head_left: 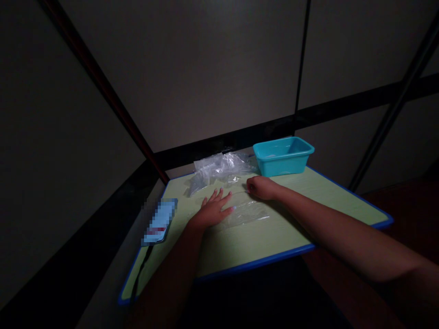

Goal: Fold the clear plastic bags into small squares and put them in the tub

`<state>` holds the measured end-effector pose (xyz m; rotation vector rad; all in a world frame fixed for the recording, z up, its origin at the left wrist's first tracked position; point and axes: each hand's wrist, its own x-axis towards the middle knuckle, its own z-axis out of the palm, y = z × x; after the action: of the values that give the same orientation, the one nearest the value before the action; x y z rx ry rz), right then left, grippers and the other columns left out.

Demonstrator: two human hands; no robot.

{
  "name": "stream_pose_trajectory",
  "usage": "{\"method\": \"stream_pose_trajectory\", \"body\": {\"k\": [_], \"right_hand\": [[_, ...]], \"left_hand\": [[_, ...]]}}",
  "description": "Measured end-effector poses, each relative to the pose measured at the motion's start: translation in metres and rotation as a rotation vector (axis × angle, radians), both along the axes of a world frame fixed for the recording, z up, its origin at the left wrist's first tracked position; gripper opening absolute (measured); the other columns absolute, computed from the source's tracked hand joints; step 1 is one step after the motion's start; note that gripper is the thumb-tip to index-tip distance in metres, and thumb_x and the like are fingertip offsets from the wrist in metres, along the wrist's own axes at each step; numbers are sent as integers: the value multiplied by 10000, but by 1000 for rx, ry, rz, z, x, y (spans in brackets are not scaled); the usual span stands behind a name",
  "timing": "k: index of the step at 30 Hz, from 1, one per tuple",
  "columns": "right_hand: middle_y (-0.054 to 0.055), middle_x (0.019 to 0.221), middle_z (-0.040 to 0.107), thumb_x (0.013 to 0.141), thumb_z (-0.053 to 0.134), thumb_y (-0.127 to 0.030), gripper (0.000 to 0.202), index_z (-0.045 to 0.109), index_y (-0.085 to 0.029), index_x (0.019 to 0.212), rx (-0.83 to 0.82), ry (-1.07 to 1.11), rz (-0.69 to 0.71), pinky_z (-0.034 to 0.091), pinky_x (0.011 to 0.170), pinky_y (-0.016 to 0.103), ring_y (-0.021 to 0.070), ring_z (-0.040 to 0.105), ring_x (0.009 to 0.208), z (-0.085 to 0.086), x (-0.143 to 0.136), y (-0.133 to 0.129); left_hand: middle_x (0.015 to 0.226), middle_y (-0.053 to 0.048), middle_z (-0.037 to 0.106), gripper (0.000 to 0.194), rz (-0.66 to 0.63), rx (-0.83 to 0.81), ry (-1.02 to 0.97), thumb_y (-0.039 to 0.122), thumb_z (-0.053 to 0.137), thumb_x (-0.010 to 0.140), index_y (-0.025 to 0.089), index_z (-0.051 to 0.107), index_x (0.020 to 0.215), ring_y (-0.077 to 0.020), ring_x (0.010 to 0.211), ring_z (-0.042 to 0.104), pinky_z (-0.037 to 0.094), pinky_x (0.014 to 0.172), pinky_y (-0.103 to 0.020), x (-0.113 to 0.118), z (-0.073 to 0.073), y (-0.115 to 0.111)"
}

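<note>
A clear plastic bag [248,214] lies flat on the pale green table [267,237]. Pressed on its left part is my left hand [211,211], open with fingers spread. At the bag's upper right edge, my right hand [263,188] is closed with the fingers curled in, gripping that edge of the film. The fingertips of this hand are partly hidden. Just beyond both hands rests a crumpled heap of clear plastic bags [219,170].
A turquoise plastic basin [284,164] stands at the back right of the table. On the left edge lies a phone-like blurred object [161,221] with a black strap [140,274]. Dark-trimmed panels [219,82] rise behind the blue-edged table.
</note>
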<state>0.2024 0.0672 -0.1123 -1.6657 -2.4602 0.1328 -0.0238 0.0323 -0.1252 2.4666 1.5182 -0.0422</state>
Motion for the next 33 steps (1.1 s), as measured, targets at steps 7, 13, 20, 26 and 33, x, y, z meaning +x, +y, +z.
{"method": "stream_pose_trajectory", "body": {"k": [7, 13, 20, 26, 33], "right_hand": [[80, 894, 673, 813, 561, -307, 170, 654, -174, 864, 2, 16, 0, 313, 576, 226, 159, 577, 753, -1, 0, 0], [77, 889, 676, 807, 570, -293, 157, 658, -175, 861, 1, 11, -1, 313, 576, 224, 156, 575, 748, 0, 0, -1], [79, 883, 681, 804, 560, -281, 162, 662, -172, 868, 2, 14, 12, 305, 561, 225, 158, 581, 744, 0, 1, -1], [85, 899, 682, 798, 567, -280, 166, 665, -169, 872, 13, 10, 15, 318, 579, 225, 168, 589, 771, -3, 1, 1], [81, 898, 679, 810, 559, -294, 163, 656, -175, 864, 3, 8, 8, 313, 574, 224, 160, 583, 756, -1, 1, 0]], "left_hand": [[1526, -66, 56, 639, -1, 7, -1, 602, 295, 873, 343, 150, 1439, -254, 1393, -9, 82, 1057, -567, 0, -1, 0], [1527, -56, 47, 655, 5, 5, -4, 596, 300, 872, 332, 123, 1445, -250, 1394, -13, 71, 1062, -563, 0, -1, 0], [1527, -62, 44, 667, 12, -4, 2, 607, 288, 868, 324, 117, 1447, -248, 1393, -30, 70, 1058, -568, 1, 0, -1], [1527, -65, 40, 668, 14, -8, 3, 606, 283, 868, 321, 114, 1448, -244, 1394, -31, 69, 1060, -565, 2, 2, -2], [1525, -56, 34, 656, 18, -11, 10, 609, 267, 872, 328, 119, 1446, -247, 1391, -43, 69, 1064, -559, 2, 1, -1]]}}
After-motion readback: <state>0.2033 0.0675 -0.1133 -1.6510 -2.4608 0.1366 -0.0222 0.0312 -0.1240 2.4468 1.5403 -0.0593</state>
